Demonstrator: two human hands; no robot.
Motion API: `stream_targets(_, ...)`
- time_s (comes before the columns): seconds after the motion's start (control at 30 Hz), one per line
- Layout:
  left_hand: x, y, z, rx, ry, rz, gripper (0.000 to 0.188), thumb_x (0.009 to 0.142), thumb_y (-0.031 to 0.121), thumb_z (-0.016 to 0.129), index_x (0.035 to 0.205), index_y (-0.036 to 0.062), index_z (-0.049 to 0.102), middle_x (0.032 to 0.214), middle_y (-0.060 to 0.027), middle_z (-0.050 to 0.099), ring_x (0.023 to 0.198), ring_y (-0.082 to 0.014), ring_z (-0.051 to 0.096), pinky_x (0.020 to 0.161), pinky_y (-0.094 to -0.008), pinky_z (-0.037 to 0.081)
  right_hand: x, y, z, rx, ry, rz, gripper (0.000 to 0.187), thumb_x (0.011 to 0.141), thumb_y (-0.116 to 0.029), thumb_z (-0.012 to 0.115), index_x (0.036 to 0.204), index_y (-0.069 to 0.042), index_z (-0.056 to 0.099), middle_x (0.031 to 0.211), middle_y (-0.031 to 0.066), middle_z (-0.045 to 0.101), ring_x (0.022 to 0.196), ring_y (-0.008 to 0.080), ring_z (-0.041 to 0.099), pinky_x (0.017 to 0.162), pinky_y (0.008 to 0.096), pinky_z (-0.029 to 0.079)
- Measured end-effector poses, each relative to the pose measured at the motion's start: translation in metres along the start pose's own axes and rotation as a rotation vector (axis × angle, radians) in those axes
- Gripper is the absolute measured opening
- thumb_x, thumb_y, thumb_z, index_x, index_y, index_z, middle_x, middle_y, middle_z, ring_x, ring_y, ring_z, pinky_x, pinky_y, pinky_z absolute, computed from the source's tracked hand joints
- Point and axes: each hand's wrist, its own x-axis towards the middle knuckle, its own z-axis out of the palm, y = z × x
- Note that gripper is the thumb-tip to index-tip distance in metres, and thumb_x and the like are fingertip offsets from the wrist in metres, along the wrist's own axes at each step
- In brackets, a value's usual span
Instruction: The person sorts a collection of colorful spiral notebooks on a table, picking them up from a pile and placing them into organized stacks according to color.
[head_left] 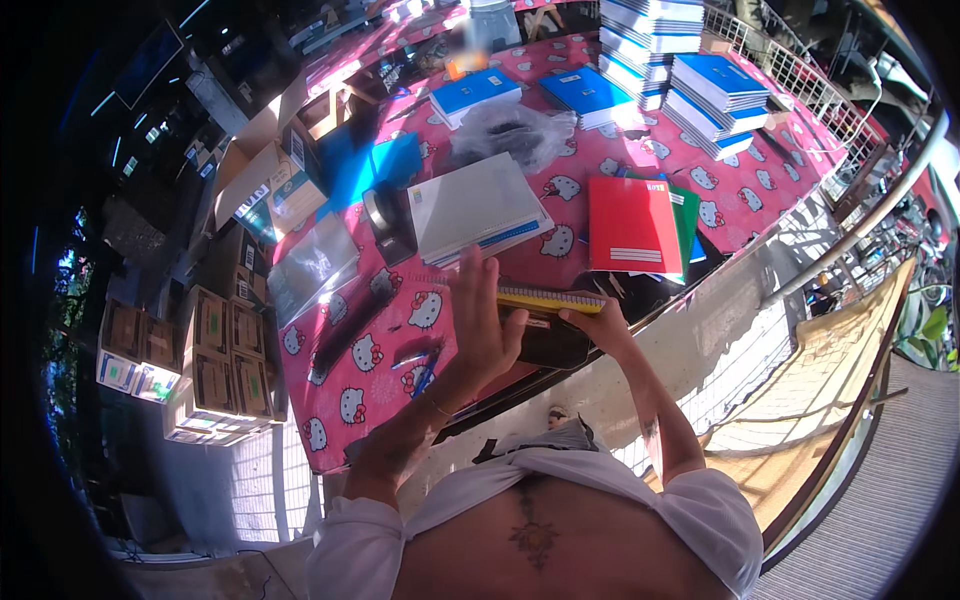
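A spiral notebook (550, 299) with a yellow edge is held edge-on at the near side of the table. My right hand (603, 326) grips its right end, thumb against the edge. At the other end, my left hand (482, 318) is raised with fingers stretched out, its palm beside or against the notebook; whether they touch I cannot tell. Just beyond lies a stack of notebooks with a pale grey cover (475, 205) on top. A red notebook (632, 222) rests farther right, overlapping a green one (685, 225).
Tall stacks of blue-covered notebooks (715, 105) stand at the back right. Clear plastic wrap (515, 135) and a tape dispenser (388, 222) lie beyond the grey-topped stack. Pens (425, 375) are on the pink patterned tablecloth (350, 405). Cardboard boxes (225, 355) are stacked at left.
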Motion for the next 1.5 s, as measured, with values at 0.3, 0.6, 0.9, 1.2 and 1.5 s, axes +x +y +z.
stream_targets(0.3,-0.188,-0.121,-0.081,0.456,-0.552,-0.314,0.053,0.098,0.027,0.057,0.144,0.0039,0.044,0.136,-0.0241,0.049,0.126,-0.0442,0.046,0.101,-0.0563,0.04,-0.077,-0.028,0.128,-0.182,0.241,-0.238,0.049,0.083,-0.017,0.078,0.128,-0.012,0.058,0.14,0.0168,0.044,0.12,0.0344,0.054,0.094,0.0398,0.05)
stream_targets(0.6,-0.188,-0.128,-0.111,-0.401,-0.114,-1.063,0.037,0.101,0.033,0.053,0.117,0.0009,0.06,0.103,-0.0166,0.065,0.086,-0.0289,0.062,0.077,-0.0432,0.05,-0.014,-0.069,0.152,-0.968,0.356,-0.509,0.045,0.086,-0.024,0.07,0.13,-0.021,0.063,0.121,0.0118,0.053,0.11,0.0329,0.05,0.091,0.0471,0.039)
stream_targets(0.9,-0.065,-0.059,-0.097,-1.398,-0.268,-1.169,0.042,0.101,0.035,0.051,0.122,-0.0014,0.053,0.106,-0.0215,0.069,0.094,-0.0336,0.072,0.078,-0.045,0.061,0.041,-0.118,0.128,-0.916,0.313,-0.499,0.013,0.086,-0.02,0.069,0.094,-0.011,0.065,0.084,0.0077,0.068,0.077,0.0304,0.069,0.068,0.0433,0.054)
stream_targets(1.2,-0.045,-0.076,-0.086,-1.344,-0.263,-1.214,0.043,0.101,0.034,0.052,0.122,-0.0025,0.057,0.102,-0.0208,0.07,0.088,-0.033,0.072,0.075,-0.0446,0.06,0.036,-0.12,0.131,-0.835,0.329,-0.493,0.016,0.081,-0.017,0.073,0.092,-0.011,0.064,0.085,0.0071,0.068,0.076,0.0303,0.069,0.065,0.042,0.054)
stream_targets(1.5,-0.091,-0.134,-0.095,-0.318,-0.357,-0.46,0.02,0.091,0.015,0.064,0.108,0.0083,0.073,0.084,-0.0121,0.064,0.082,-0.031,0.064,0.077,-0.0431,0.051,0.009,-0.125,0.045,-1.023,0.291,-0.277,0.024,0.085,-0.026,0.073,0.104,-0.011,0.069,0.086,0.0112,0.07,0.081,0.0327,0.069,0.07,0.0431,0.054)
